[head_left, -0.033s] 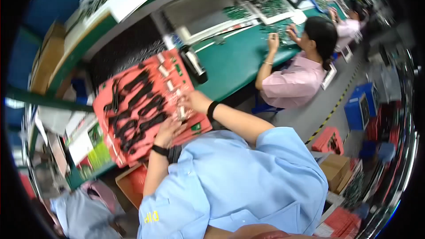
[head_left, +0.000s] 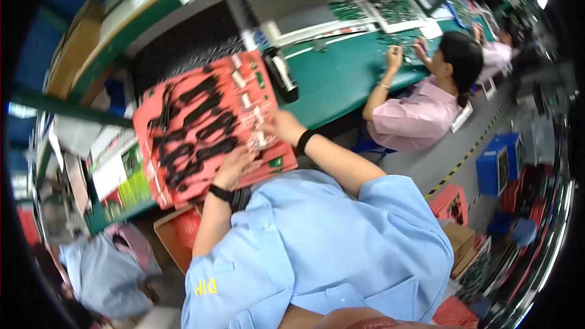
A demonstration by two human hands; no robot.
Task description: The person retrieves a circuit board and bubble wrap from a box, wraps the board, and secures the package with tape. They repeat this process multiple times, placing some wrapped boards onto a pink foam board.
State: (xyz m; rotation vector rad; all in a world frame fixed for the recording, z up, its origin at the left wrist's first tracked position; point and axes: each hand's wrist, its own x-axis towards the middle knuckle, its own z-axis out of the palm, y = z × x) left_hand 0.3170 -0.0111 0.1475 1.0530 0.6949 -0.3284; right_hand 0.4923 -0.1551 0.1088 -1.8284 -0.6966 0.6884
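Hands (head_left: 284, 125) o/ flat red tray (head_left: 144, 129), bundled blk cables (head_left: 206, 107).

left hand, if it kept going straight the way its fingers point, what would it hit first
Most likely the small whitish parts on the red tray, just past the fingertips of the left hand; blur and depth leave unclear whether it already touches them.

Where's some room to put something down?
The green tabletop looks bare between the long black object and the co-worker in pink. The red tray is crowded: black cables left and middle, white pieces right, plus the left hand and right hand.
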